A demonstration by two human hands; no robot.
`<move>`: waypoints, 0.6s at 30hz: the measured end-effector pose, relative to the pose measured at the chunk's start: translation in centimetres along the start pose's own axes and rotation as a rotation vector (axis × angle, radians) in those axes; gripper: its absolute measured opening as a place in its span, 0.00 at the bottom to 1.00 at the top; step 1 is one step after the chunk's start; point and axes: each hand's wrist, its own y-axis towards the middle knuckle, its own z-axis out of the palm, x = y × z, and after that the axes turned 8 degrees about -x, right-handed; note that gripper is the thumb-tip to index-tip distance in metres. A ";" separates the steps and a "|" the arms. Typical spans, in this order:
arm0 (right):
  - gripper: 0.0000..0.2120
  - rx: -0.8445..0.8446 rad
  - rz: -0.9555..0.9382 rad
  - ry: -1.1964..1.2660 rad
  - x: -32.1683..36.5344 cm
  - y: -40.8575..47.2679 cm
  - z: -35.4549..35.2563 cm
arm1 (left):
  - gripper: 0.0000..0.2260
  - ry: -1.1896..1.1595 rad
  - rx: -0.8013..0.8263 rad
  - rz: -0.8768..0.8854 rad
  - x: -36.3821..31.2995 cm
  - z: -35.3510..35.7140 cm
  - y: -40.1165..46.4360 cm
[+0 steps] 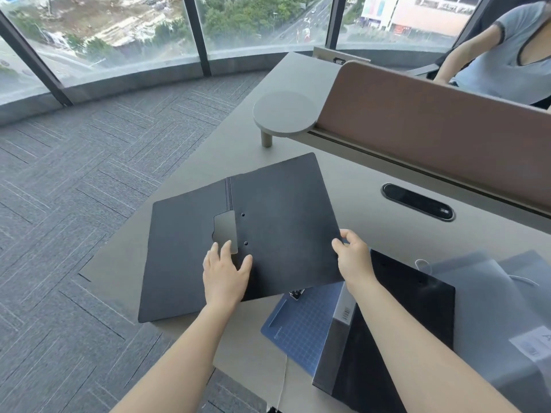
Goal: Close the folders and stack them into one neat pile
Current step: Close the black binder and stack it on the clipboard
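Note:
A black folder [268, 210] lies open and flat on the grey desk [372, 210], its spine running away from me and a grey metal clip [225, 231] at the middle. My left hand [226, 271] rests flat on the folder near the clip, fingers spread. My right hand [353, 253] pinches the right cover's near right edge. To the right lie a second black folder [417, 296], a blue grid-patterned folder [301, 326] and a translucent grey folder [489, 281], overlapping one another.
A brown divider panel [432, 123] runs along the desk's far side, with a round grey shelf [284, 113] at its end and a black cable port [417, 201] below it. Another person [507, 58] sits beyond the panel. Carpet floor is at left.

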 end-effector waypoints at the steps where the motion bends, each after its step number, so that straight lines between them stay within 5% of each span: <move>1: 0.11 0.008 -0.006 0.024 0.2 -0.2 -0.2 | 0.30 -0.015 -0.006 -0.003 -0.3 -0.5 0.0; 11: 0.10 0.160 -0.120 0.323 4.2 -2.7 -1.7 | 0.35 -0.343 -0.092 -0.089 -2.3 -6.9 -0.9; 18: 0.11 0.316 -0.172 0.533 7.5 -4.7 -2.6 | 0.27 -0.789 -0.058 -0.053 -4.7 -11.2 -3.0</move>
